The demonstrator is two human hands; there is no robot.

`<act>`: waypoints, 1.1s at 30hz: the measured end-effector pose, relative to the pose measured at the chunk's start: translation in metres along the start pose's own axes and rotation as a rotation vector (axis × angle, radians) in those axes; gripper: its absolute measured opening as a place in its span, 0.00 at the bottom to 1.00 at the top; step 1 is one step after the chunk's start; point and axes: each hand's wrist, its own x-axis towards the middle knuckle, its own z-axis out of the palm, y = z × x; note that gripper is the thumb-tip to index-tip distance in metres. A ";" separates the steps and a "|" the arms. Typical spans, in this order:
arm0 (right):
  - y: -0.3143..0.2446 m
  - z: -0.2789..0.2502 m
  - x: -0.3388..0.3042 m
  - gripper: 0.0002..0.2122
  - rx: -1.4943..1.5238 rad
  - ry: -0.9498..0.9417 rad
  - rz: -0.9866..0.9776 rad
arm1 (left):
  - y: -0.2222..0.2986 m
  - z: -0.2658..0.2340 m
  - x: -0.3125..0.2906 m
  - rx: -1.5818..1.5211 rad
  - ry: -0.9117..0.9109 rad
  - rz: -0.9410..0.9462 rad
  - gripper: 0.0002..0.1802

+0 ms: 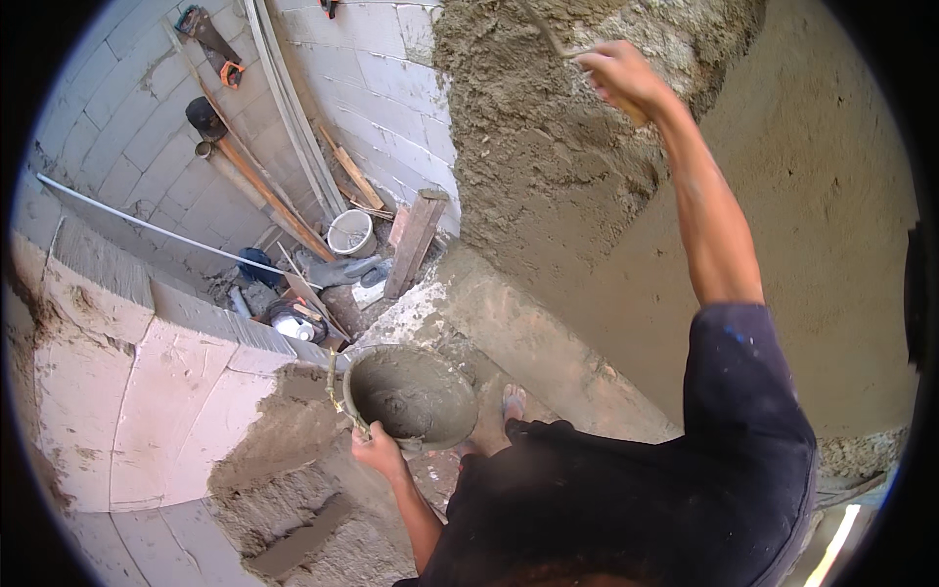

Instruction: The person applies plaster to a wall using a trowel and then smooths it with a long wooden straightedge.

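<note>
My left hand (380, 452) is closed at the near left rim of a round bucket (460, 442), where its wire-like handle (335, 389) hangs down. Wet grey mortar (401, 386) lies inside the bucket. My right arm reaches up and out to the wall, and my right hand (623, 76) is wrapped round the yellowish handle of a trowel (554, 41). The trowel's thin metal neck points up and left, over rough mortar (528, 147) on the wall. Its blade is blurred and hard to make out against the mortar.
Smoother plaster (782, 196) covers the wall at right. On the left stand a low block wall (166, 391) and a pale pipe (147, 223). Beyond lie a white bucket (351, 233), wooden planks (293, 108), a wood offcut (417, 245) and a hanging handsaw (210, 44). My bare foot (514, 402) is beside the bucket.
</note>
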 end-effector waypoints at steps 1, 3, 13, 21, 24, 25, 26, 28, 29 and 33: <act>-0.023 -0.004 -0.022 0.13 -0.049 -0.019 -0.078 | -0.007 -0.007 -0.003 -0.089 0.038 -0.001 0.07; -0.040 -0.006 -0.097 0.13 -0.185 -0.041 -0.115 | 0.009 0.003 -0.011 -0.034 -0.073 -0.008 0.07; 0.057 0.284 -0.313 0.12 -0.533 -0.640 -0.306 | 0.099 0.051 0.010 -0.042 -0.450 0.199 0.06; 0.019 0.260 -0.290 0.10 -0.676 -0.208 -0.337 | 0.152 0.050 0.037 -0.095 -0.553 0.444 0.10; 0.004 0.262 -0.306 0.08 -0.668 -0.543 -0.339 | 0.168 0.057 0.036 -0.083 -0.651 0.496 0.07; -0.001 0.262 -0.309 0.08 -0.612 -0.602 -0.268 | 0.180 0.051 0.043 -0.187 -0.667 0.474 0.06; -0.001 0.259 -0.318 0.07 -0.563 -0.671 -0.184 | 0.187 0.048 0.046 -0.294 -0.691 0.440 0.05; -0.015 0.258 -0.326 0.10 -0.454 -0.823 -0.023 | 0.188 0.038 0.047 -0.411 -0.705 0.397 0.03; -0.015 0.267 -0.331 0.12 -0.321 -0.832 -0.027 | 0.189 0.033 0.048 -0.417 -0.705 0.395 0.03; -0.022 0.321 -0.360 0.18 0.107 -0.793 -0.137 | 0.171 -0.006 0.059 -0.378 -0.668 0.292 0.04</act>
